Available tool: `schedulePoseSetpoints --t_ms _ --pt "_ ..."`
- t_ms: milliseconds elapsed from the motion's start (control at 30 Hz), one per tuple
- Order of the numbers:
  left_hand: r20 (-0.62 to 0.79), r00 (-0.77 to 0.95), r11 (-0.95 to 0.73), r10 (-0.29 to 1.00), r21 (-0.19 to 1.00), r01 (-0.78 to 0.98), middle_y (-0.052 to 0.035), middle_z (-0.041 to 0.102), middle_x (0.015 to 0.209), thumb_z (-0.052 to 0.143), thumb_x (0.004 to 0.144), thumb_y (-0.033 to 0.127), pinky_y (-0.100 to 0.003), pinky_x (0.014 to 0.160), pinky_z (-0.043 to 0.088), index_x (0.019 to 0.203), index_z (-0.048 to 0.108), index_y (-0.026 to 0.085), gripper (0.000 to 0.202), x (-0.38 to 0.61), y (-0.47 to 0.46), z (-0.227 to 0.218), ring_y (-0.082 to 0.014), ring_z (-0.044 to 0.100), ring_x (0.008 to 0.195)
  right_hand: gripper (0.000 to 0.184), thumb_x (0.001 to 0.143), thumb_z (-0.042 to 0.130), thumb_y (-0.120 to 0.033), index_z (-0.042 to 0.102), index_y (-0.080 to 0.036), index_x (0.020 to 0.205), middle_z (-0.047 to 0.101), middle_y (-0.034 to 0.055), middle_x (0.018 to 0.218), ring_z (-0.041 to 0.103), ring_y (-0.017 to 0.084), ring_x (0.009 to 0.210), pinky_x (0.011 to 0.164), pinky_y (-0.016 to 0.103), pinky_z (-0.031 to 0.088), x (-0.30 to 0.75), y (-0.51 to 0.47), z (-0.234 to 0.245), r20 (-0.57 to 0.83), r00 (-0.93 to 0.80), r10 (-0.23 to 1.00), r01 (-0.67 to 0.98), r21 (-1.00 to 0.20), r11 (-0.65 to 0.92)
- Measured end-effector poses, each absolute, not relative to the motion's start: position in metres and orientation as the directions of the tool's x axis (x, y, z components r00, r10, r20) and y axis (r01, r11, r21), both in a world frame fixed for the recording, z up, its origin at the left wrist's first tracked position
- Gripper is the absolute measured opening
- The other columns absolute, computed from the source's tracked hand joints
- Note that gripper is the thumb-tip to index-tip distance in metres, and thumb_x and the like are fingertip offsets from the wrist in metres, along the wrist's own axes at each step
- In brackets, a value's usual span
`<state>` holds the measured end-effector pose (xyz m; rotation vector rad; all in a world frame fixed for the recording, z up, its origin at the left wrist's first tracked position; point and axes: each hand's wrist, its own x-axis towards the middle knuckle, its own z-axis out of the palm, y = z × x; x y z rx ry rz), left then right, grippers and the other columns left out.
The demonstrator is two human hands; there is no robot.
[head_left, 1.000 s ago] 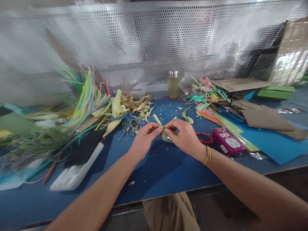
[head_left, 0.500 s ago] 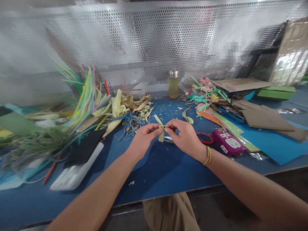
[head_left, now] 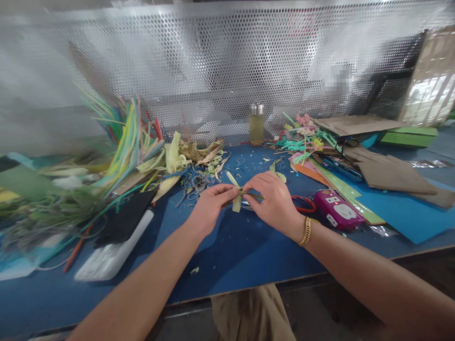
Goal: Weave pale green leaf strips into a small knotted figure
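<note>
Both my hands meet over the middle of the blue table [head_left: 241, 251]. My left hand [head_left: 209, 208] pinches a small pale green leaf strip piece [head_left: 236, 192] from the left, fingers closed on it. My right hand [head_left: 272, 199], with a gold bracelet on the wrist, grips the same piece from the right, fingers curled over a thin green strand. One end of the strip sticks up, another hangs down between the hands.
A heap of coloured strips and dried leaves [head_left: 135, 151] covers the left. A white and black case [head_left: 113, 246] lies front left. A small glass bottle [head_left: 256, 124] stands at the perforated metal screen. A pink power strip [head_left: 337, 208], red scissors handle [head_left: 302, 203] and brown paper [head_left: 387, 173] lie right.
My right hand has rolled over the strip piece and shifted slightly up; the piece has turned between my fingers. My left hand has barely moved.
</note>
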<state>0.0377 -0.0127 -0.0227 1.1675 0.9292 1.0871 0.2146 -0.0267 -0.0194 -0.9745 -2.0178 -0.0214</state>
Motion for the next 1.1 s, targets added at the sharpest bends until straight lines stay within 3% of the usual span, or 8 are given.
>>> schedulePoseSetpoints --t_ms 133,267,500,633,800,1000,1100 --pt "-0.030 0.208 0.051 0.978 0.994 -0.095 -0.0016 0.066 0.067 0.081 0.063 0.035 -0.026 0.062 0.042 0.071 0.072 0.016 0.023 0.036 -0.011 -0.024 -0.0119 0.053 0.060 0.018 0.092 0.051 -0.016 0.067 -0.024 0.093 0.068 0.0039 0.093 0.054 0.020 0.089 0.080 0.035 0.034 0.215 -0.031 -0.018 0.670 -0.505 0.544 0.630 -0.145 0.763" --pt "-0.045 0.212 0.045 0.976 0.999 0.007 -0.0016 0.065 0.065 0.080 0.060 0.036 -0.025 0.058 0.039 0.070 0.071 0.015 0.025 0.034 -0.009 -0.025 -0.0114 0.052 0.058 0.021 0.094 0.049 -0.016 0.068 -0.025 0.097 0.069 0.0024 0.094 0.053 0.019 0.087 0.079 0.036 0.031 0.213 -0.034 -0.019 0.582 -0.670 0.460 0.577 0.019 0.816" --pt "-0.077 0.270 0.050 0.960 0.993 0.107 -0.0024 0.064 0.063 0.080 0.061 0.039 -0.025 0.056 0.039 0.069 0.072 0.015 0.027 0.032 -0.009 -0.024 -0.0123 0.053 0.057 0.018 0.096 0.049 -0.019 0.066 -0.021 0.091 0.065 0.0036 0.086 0.048 0.019 0.082 0.076 0.036 0.028 0.207 -0.040 -0.017 0.535 -0.728 0.429 0.612 0.224 0.759" --pt "-0.084 0.280 0.057 0.956 0.993 0.103 -0.0028 0.065 0.063 0.080 0.061 0.039 -0.026 0.060 0.042 0.070 0.073 0.015 0.026 0.031 -0.010 -0.024 -0.0130 0.055 0.059 0.021 0.096 0.049 -0.018 0.063 -0.020 0.080 0.064 0.0038 0.082 0.048 0.018 0.081 0.076 0.036 0.028 0.207 -0.041 -0.017 0.549 -0.721 0.423 0.625 0.250 0.740" --pt "-0.071 0.277 0.042 0.958 0.993 0.109 -0.0032 0.066 0.067 0.081 0.062 0.038 -0.026 0.059 0.040 0.072 0.074 0.016 0.025 0.030 -0.009 -0.025 -0.0126 0.053 0.060 0.021 0.095 0.048 -0.015 0.063 -0.020 0.083 0.066 0.0038 0.086 0.051 0.017 0.079 0.076 0.035 0.029 0.210 -0.036 -0.020 0.565 -0.684 0.462 0.626 0.129 0.769" --pt "0.027 0.284 -0.035 0.959 0.999 0.024 -0.0034 0.069 0.073 0.081 0.063 0.035 -0.030 0.073 0.045 0.074 0.075 0.018 0.021 0.031 -0.011 -0.020 -0.0156 0.059 0.070 0.013 0.096 0.053 -0.022 0.062 -0.020 0.087 0.067 0.0019 0.089 0.058 0.016 0.084 0.075 0.030 0.033 0.212 -0.029 -0.022 0.644 -0.441 0.625 0.584 -0.323 0.745" --pt "0.057 0.281 -0.069 0.958 0.997 0.033 -0.0039 0.070 0.073 0.081 0.065 0.033 -0.031 0.075 0.046 0.074 0.075 0.018 0.019 0.031 -0.012 -0.016 -0.0166 0.060 0.073 0.012 0.093 0.058 -0.029 0.062 -0.021 0.085 0.068 0.0033 0.093 0.058 0.018 0.090 0.079 0.031 0.035 0.213 -0.027 -0.022 0.664 -0.325 0.673 0.578 -0.424 0.697"
